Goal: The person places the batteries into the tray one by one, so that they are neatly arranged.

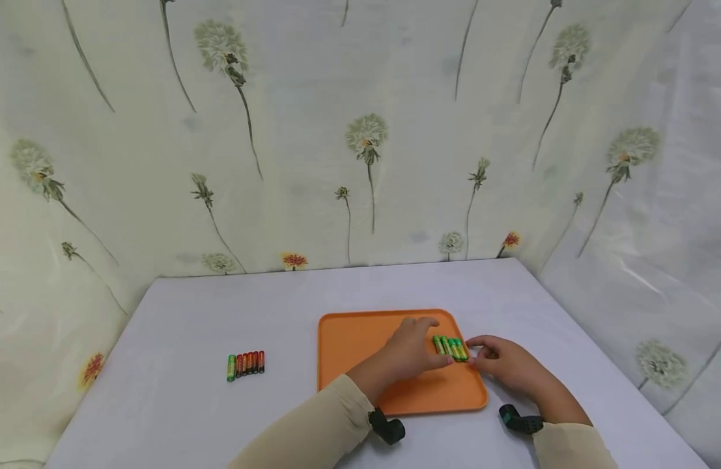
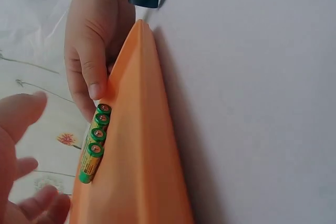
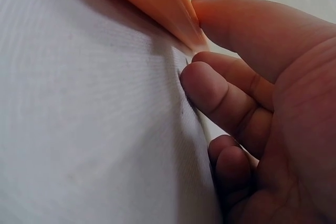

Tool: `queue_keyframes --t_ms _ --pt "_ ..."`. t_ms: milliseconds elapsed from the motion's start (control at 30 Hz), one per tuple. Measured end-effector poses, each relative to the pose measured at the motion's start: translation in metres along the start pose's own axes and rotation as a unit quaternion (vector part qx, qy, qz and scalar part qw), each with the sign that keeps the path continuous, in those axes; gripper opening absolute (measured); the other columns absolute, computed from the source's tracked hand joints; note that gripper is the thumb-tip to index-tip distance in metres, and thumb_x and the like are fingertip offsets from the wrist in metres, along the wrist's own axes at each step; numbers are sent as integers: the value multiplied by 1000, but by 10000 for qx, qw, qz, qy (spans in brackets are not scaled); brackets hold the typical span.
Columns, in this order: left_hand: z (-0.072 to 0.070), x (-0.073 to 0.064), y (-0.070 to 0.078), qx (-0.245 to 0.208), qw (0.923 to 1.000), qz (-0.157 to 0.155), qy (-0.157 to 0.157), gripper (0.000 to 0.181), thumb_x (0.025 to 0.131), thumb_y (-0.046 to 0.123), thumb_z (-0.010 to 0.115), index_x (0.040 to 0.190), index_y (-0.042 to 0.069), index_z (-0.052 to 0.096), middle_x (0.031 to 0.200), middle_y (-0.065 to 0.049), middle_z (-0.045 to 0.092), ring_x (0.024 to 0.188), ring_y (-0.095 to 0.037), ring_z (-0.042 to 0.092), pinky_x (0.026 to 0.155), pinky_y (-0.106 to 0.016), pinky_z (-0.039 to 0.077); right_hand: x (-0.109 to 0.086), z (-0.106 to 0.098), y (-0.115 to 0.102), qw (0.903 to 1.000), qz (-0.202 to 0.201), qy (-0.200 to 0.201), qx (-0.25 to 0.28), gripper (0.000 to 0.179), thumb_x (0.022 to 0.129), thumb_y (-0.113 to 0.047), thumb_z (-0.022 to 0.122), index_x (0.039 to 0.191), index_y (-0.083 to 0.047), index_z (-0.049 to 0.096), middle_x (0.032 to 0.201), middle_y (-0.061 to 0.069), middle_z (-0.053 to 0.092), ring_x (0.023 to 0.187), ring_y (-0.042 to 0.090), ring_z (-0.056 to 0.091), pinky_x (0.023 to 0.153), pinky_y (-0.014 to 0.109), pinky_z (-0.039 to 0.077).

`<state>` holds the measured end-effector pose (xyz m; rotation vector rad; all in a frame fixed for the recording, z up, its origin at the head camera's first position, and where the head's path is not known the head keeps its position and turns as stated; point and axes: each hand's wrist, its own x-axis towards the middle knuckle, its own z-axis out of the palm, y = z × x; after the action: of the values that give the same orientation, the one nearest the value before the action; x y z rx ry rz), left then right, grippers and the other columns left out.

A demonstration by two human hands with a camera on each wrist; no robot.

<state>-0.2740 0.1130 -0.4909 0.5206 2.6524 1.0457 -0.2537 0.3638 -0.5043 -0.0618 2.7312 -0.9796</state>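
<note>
Several green-and-yellow batteries [image 1: 451, 348] lie side by side in a row at the right side of an orange tray [image 1: 360, 326]. My left hand [image 1: 408, 352] is over the tray, thumb and fingers spread apart to the left of the row, holding nothing. In the left wrist view the batteries' green ends [image 2: 96, 149] face the camera. My right hand [image 1: 503, 361] is at the tray's right rim. In the right wrist view its thumb [image 3: 236, 22] comes up to the rim, with the other fingers loosely bent beside the tray over the white table.
On the white table [image 1: 190, 326], left of the tray, stands a row of several red-and-black batteries [image 1: 251, 363] with one green battery [image 1: 231, 368] at its left end. A dandelion-print curtain [image 1: 301, 163] hangs behind and beside the table. Each wrist wears a dark camera mount [image 1: 386, 426].
</note>
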Motion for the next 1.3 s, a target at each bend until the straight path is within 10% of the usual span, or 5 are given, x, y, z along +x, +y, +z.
queue_keyframes --t_ms 200,567,1300 --pt "-13 -17 4 -386 9970 592 305 52 91 49 80 136 29 64 133 8 57 114 -10 57 86 -30 52 -2 0 1 9999 24 79 68 50 93 -37 79 135 -13 66 91 2 62 77 20 53 64 31 41" --pt "-48 -50 -4 -467 9953 817 230 58 92 58 75 142 33 59 152 13 51 140 -13 50 109 -43 49 1 -3 2 9999 48 117 44 51 94 -38 78 136 -14 65 93 2 62 77 20 53 64 31 42" --pt "-103 -111 -95 -210 9954 419 836 67 88 44 85 144 16 60 151 -4 54 141 -30 49 112 -54 45 1 2 2 9998 126 49 152 53 93 -40 79 137 -13 64 93 2 62 79 20 53 65 31 41"
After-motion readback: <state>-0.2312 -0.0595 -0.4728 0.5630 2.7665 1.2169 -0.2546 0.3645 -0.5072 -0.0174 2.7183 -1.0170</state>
